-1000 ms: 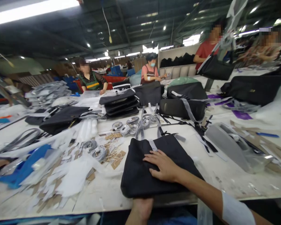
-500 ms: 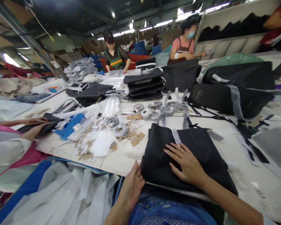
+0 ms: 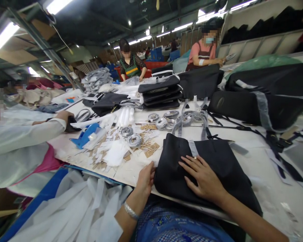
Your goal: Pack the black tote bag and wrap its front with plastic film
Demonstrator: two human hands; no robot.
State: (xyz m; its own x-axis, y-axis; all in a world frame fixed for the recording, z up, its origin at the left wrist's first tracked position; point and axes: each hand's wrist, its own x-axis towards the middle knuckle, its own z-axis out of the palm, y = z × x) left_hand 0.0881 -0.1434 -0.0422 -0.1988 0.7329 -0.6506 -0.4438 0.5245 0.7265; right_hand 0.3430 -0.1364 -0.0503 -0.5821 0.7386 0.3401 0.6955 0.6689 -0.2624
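A black handbag (image 3: 224,161) lies flat on the white table in front of me. Clear film wraps its handles (image 3: 189,121), which point away from me, and a film-covered strap tab (image 3: 192,148) sits at its upper middle. My right hand (image 3: 204,176) rests palm down on the bag's face, fingers outstretched. At the bag's left side, my left hand (image 3: 145,178) has its fingers curled in against the edge, partly hidden there.
Coiled grey straps (image 3: 134,140), paper tags (image 3: 151,150) and white slips (image 3: 115,154) litter the table's middle. Stacked black bags (image 3: 161,92) stand behind. A blue-edged bin of white strips (image 3: 75,208) is at lower left. A co-worker's sleeve (image 3: 35,131) reaches in from the left.
My left hand has risen along the bag's left edge and its fingers have closed in from an open palm. My right hand stays flat. The left co-worker's arm has moved further over the table.
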